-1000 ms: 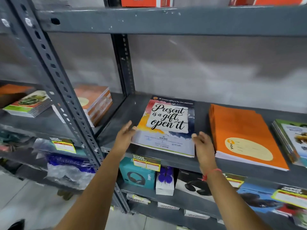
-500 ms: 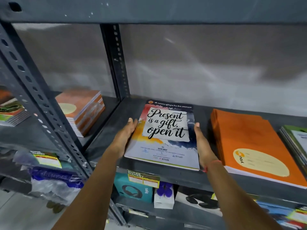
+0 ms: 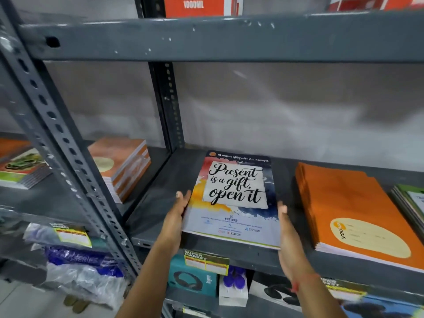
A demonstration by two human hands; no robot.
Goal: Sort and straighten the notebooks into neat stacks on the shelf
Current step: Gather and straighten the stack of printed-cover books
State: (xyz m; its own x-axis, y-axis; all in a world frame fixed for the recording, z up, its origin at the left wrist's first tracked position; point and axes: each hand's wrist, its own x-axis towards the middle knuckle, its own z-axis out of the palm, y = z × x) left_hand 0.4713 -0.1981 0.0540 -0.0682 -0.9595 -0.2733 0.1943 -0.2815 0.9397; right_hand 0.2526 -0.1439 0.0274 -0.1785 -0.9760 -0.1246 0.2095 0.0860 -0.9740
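Grey metal shelf (image 3: 158, 210), slotted uprights, one board above, more below. On it, from largest: orange notebook stack (image 3: 358, 216) at right, lying flat, cream oval label near its front edge. Middle: "Present is a gift, open it" notebook stack (image 3: 234, 198), flat on shelf, front edge at the shelf lip, a gap between it and the orange stack. Left bay: another orange-covered stack (image 3: 121, 166), well apart, behind the upright. Far right edge: green-covered stack (image 3: 410, 203), partly cut off. Left hand (image 3: 177, 214) flat against the left side of the middle stack, fingers straight, thumb side up. Right hand (image 3: 290, 239) flat against its right side, fingers extended, red thread on wrist. Both hands flat-palmed, pressing the stack's sides, not curled around it. Lower shelf: teal headphone box (image 3: 192, 278), small white box, price tags.
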